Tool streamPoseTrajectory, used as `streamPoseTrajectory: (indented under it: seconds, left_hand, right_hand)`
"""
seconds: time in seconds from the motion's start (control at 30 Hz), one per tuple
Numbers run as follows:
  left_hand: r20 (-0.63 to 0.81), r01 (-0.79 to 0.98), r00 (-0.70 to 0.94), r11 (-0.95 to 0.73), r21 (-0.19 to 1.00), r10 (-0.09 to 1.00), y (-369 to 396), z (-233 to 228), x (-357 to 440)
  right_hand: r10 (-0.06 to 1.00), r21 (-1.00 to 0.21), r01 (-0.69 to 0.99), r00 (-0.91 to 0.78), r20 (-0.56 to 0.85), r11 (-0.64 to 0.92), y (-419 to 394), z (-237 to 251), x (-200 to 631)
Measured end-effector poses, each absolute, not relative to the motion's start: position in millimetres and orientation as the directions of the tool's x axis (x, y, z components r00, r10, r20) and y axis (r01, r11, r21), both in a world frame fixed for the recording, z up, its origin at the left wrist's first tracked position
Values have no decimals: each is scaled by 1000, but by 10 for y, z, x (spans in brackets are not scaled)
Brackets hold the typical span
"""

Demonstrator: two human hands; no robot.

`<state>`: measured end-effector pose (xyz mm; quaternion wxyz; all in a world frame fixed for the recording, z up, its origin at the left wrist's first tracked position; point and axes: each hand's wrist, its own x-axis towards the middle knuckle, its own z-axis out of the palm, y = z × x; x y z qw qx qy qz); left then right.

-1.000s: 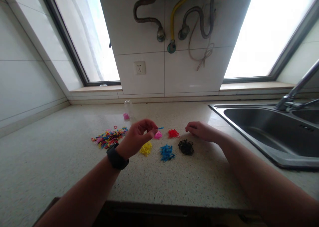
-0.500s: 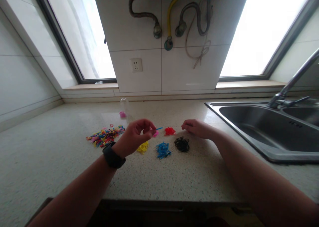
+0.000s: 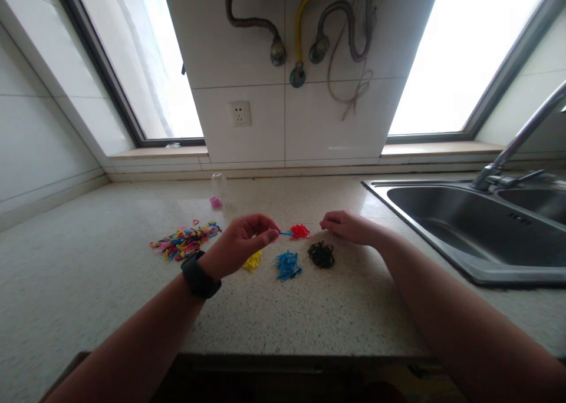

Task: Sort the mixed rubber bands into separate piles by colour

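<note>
Between the thumb and fingertips of my left hand (image 3: 254, 233) is a thin blue rubber band (image 3: 286, 233), its free end pointing at a small pile of red rubber bands (image 3: 300, 231). Below that hand lie yellow bands (image 3: 253, 261), partly covered by it, and a blue pile (image 3: 289, 265). My right hand (image 3: 347, 226) rests on the counter with its fingers curled together, just right of the red pile and above a pile of black bands (image 3: 321, 254). Nothing shows in its fingers. A larger mixed-colour heap of bands (image 3: 183, 241) spreads left of my left hand.
Behind the mixed heap stands a clear plastic container (image 3: 219, 184) with a pink piece (image 3: 215, 202) at its base. A steel sink (image 3: 384, 205) with a faucet (image 3: 490, 176) is set into the speckled counter (image 3: 283, 320) on the right. Tiled wall and windows lie behind.
The blue band in my left hand has dipped and moved slightly right, toward the red pile. The pink bits beneath that hand are now covered. My right hand stays in place.
</note>
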<state>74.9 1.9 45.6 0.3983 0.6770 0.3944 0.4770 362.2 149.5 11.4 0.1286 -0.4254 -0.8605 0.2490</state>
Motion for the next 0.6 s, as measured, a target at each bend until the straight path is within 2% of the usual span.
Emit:
streamPoseTrajectory:
  seconds: [0.37,0.5,0.6]
  left_hand:
    - [274,232,249,-332,914,929,52,421,739]
    - [216,319,334,-326,890,917,87,367,751]
    - [196,426,409,-376,823,891,108,331,775]
  right_hand:
    - [788,-521,673,-615,-2,524,1475,144,3624]
    - [782,-516,670,-624,-1,534,1479,135,3634]
    - [778,-517,665,-628,4,539,1482,132,3638]
